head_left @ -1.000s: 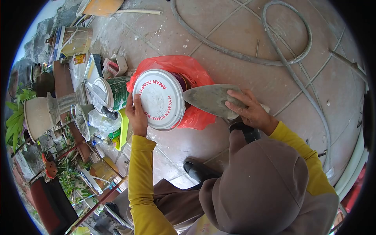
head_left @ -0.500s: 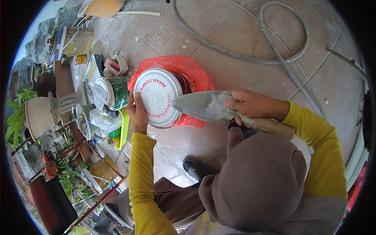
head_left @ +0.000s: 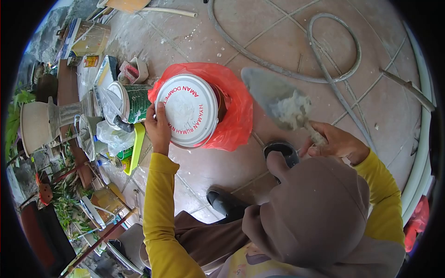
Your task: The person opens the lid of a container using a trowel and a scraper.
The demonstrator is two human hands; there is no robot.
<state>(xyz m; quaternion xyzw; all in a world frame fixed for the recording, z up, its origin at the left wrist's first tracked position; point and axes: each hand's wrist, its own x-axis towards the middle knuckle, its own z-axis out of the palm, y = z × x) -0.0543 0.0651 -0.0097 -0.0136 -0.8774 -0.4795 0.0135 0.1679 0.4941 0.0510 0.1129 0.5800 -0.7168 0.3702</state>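
Observation:
A lidded bucket (head_left: 187,111) with a white lid and red lettering stands on the tiles, partly wrapped in a red plastic bag (head_left: 238,111). At the lid's left edge my left hand (head_left: 158,129) grips the rim, one finger lying over the top. My right hand (head_left: 331,143) is closed round the handle of a pointed masonry trowel (head_left: 278,99). The trowel's broad blade is raised to the right of the bucket, apart from it, and slightly blurred. Greyish residue coats its heel and neck.
A green tin (head_left: 139,103) stands left of the bucket, with a scraper (head_left: 113,109) on top. A yellow-green tray (head_left: 136,150) and a clear plastic bag (head_left: 113,138) are beside it. A grey hose (head_left: 259,59) loops over the tiled floor. My shoe (head_left: 218,199) is below the bucket.
The trowel has moved off the bucket's lid, up and to the right, and its blade has turned. My right hand has shifted right and down. My left hand stays on the rim.

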